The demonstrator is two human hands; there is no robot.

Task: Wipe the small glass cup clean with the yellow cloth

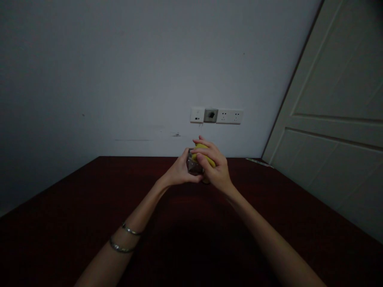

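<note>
My left hand (178,170) is wrapped round a small, dark brown, shiny block-shaped thing (194,167), held up over the far part of the table. Thumb and fingers grip it from the left side, and I cannot make out its exact kind. Against its upper right side, my right hand (219,166) presses a soft yellow cloth or sponge (210,161), with its fingers bent over the yellow piece. Parts of both held things are hidden behind the fingers. Two metal bangles (121,248) circle my left forearm.
The dark red table (143,211) reaches back to a pale wall (134,71). A row of sockets and switches (229,116) is set in the wall behind my hands. At the right stands a white panelled door (335,131). A thin strip (259,162) lies at the table's back right edge.
</note>
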